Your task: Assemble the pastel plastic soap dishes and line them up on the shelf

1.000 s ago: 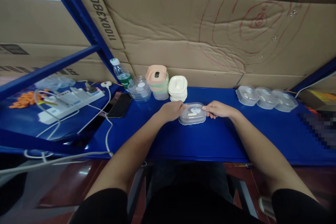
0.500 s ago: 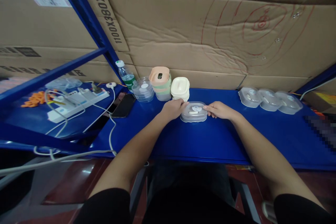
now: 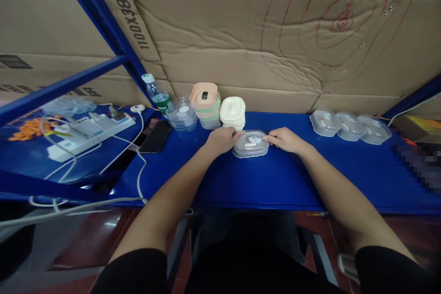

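A clear plastic container with a lid (image 3: 248, 149) sits on the blue table in front of me; a round white label and a small white piece show on its top. My left hand (image 3: 222, 140) grips its left edge, thumb on the rim. At the opposite edge, my right hand (image 3: 284, 140) pinches the rim between thumb and curled fingers. Just behind the container stands a stack of cream lids (image 3: 233, 111). Beside that, to the left, rises a stack of peach, green and grey containers (image 3: 206, 103).
Three similar lidded containers (image 3: 347, 126) stand in a row at the right. Clear round lids (image 3: 182, 117), a water bottle (image 3: 158, 94) and a black phone (image 3: 156, 137) are at the left. Cables and a white power strip (image 3: 91, 135) lie beyond the blue frame. Cardboard (image 3: 220, 32) walls the back.
The view has shifted slightly, so everything sits a little further left and higher in the picture. Both hands keep their hold on the container's two edges.
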`<act>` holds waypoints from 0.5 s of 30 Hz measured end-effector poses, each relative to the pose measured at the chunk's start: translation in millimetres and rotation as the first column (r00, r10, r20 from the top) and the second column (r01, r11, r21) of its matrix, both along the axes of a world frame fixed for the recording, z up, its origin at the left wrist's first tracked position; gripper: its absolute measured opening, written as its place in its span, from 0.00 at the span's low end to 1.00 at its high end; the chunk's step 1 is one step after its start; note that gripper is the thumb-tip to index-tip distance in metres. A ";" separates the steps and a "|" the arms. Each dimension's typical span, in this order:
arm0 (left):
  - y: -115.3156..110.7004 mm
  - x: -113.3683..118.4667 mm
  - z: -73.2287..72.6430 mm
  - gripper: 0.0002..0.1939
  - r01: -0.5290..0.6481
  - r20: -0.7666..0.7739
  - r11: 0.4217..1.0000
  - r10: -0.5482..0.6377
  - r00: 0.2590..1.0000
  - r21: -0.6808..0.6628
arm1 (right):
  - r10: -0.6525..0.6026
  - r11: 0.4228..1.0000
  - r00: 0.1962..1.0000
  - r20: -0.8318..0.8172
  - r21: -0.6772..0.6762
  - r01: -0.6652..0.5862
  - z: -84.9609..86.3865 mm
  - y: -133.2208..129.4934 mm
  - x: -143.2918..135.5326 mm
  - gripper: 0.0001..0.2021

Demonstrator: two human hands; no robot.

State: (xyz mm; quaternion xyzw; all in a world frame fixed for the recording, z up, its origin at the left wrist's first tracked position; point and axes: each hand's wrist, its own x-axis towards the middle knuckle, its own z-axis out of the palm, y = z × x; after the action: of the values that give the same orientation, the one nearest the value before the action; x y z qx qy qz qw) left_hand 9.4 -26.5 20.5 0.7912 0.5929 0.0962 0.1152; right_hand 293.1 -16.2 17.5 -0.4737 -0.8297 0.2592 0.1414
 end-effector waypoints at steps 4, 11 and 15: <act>1.0 -1.6 -2.0 0.32 0.038 -0.003 0.999 -0.038 0.999 -0.023 | -0.006 0.999 1.000 0.020 0.031 0.006 0.0 -0.9 -0.9 0.30; -1.0 1.9 1.6 0.30 0.042 0.060 0.998 -0.038 0.997 -0.056 | -0.008 0.999 1.000 0.005 0.037 0.008 0.2 -1.0 2.1 0.31; 0.7 3.4 2.1 0.30 0.036 0.145 0.996 -0.024 0.989 -0.086 | 0.018 0.978 0.999 -0.048 0.210 -0.007 0.7 -2.9 1.2 0.25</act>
State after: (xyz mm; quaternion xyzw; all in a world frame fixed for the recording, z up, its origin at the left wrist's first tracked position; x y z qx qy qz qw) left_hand 12.8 -25.7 22.6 0.7851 0.5747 0.1251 0.1941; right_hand 294.3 -19.1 18.2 -0.4443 -0.8516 0.1827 0.2097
